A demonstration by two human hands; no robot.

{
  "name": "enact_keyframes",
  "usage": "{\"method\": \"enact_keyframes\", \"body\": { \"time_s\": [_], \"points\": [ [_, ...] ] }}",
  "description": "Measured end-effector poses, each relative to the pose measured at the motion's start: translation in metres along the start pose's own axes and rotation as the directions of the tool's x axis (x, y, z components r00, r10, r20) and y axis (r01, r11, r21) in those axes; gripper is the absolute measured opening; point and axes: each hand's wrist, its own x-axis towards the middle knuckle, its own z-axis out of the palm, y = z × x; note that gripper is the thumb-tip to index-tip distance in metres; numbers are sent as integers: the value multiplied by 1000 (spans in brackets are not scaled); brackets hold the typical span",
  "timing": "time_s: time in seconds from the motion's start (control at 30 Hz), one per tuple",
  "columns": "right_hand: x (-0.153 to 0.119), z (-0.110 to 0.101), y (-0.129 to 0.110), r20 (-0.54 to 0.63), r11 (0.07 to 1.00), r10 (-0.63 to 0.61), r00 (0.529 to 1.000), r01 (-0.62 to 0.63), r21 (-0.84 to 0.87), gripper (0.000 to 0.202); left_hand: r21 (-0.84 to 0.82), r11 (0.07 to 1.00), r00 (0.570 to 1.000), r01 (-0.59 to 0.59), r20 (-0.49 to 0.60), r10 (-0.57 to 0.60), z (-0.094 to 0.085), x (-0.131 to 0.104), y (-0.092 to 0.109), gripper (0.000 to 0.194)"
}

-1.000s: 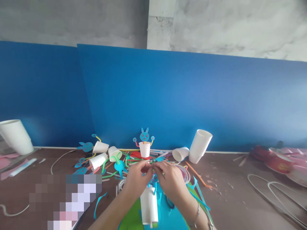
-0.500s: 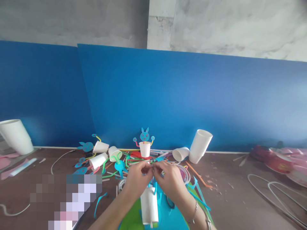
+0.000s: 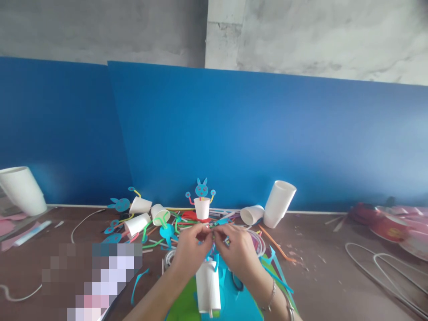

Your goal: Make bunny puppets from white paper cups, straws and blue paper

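Observation:
My left hand (image 3: 193,247) and my right hand (image 3: 236,245) meet fingertip to fingertip, each in a pinch. What sits between them is too small and hidden to name. Just below lies a white paper cup (image 3: 207,290) with a clear stick along it and blue straw pieces (image 3: 216,262) at its far end. The cup rests on blue paper (image 3: 245,307) over a green mat (image 3: 177,310). Beyond my hands stands a finished-looking paper cup (image 3: 202,208) with a blue rabbit head (image 3: 202,190) and bent straw arms.
Several cups with rabbit heads, one a tipped cup (image 3: 141,205), lie to the left. A tape roll (image 3: 170,257) is beside my left wrist. Stacked cups (image 3: 279,204) lean at the back right near an orange straw (image 3: 276,243). A blue panel (image 3: 234,133) closes off the back.
Both hands stay pinched together at almost the same place; only slight finger movement shows. The cup and everything around it have not visibly moved.

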Motion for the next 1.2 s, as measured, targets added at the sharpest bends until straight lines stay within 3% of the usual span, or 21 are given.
{"method": "enact_keyframes", "body": {
  "time_s": [0.1, 0.2, 0.27, 0.43, 0.53, 0.57, 0.63, 0.77, 0.97, 1.1, 1.2],
  "points": [
    [0, 7, 0, -80, 997, 55, 995, -50, 58, 15, -5, 1000, 1000, -6, 1, 6, 1, 0, 0, 17],
    [2, 9, 3, -118, 953, 233, 965, -202, 228, 17, -16, 1000, 1000, -2, -10, 2, 0, -1, -2, 17],
    [5, 7, 9, -102, 928, 316, 943, -285, 241, 18, -20, 1000, 1000, 0, -4, -1, -2, 0, -4, 19],
    [5, -4, 28, 59, 949, 287, 956, -275, -156, 26, 72, 997, 998, -8, 58, 4, -8, 5, -9, 19],
    [1, -4, 33, 141, 905, 274, 951, -206, -373, 10, 142, 989, 997, -42, 66, 33, -10, 7, -12, 19],
    [0, -4, 32, 158, 903, 249, 956, -170, -396, 13, 158, 986, 997, -55, 68, 44, -9, 7, -12, 19],
    [0, -2, 27, 167, 946, 161, 973, -104, -306, 25, 184, 980, 995, -77, 80, 64, -9, 8, -13, 21],
    [2, 2, 11, 109, 999, -5, 994, 9, -41, 26, 202, 975, 991, -90, 116, 67, -7, 7, -16, 25],
    [-1, 12, 6, 61, 998, -58, 996, 60, -29, 20, 136, 991, 991, 2, 135, -20, -3, 7, -17, 21],
    [1, 16, 13, 23, 997, 23, 999, -25, 79, 22, 121, 988, 984, 99, 134, -115, -6, 12, -25, 23],
    [7, 19, 24, -6, 914, 245, 969, -229, 336, 15, 202, 966, 972, 162, 134, -191, -12, 16, -41, 31]
  ]
}}
